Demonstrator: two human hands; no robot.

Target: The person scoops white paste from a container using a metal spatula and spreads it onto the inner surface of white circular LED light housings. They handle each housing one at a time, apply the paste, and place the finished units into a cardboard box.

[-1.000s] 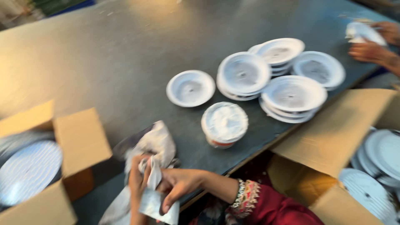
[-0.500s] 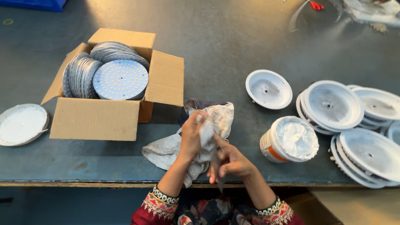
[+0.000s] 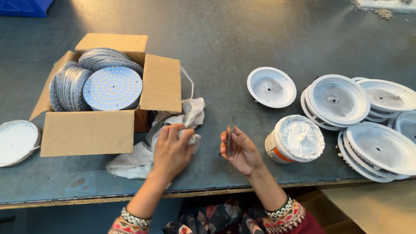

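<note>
My left hand (image 3: 171,149) presses on a crumpled white cloth (image 3: 169,130) lying on the table beside a cardboard box (image 3: 89,132), fingers bunched around a fold of it. My right hand (image 3: 242,149) holds a thin flat grey blade (image 3: 231,135) upright between thumb and fingers, a short way right of the cloth. Just right of that hand stands an open tub of white paste (image 3: 297,138).
The box holds round LED discs (image 3: 112,88), some stacked on edge. A white round housing (image 3: 271,86) lies alone; stacks of similar housings (image 3: 359,117) crowd the right side. A paste-filled lid (image 3: 16,141) sits at far left. The table's front edge (image 3: 208,193) runs below my hands.
My hands have separated: the left stays on the cloth, the right has drawn the blade away to the right. The camera view has shifted further left across the table.
</note>
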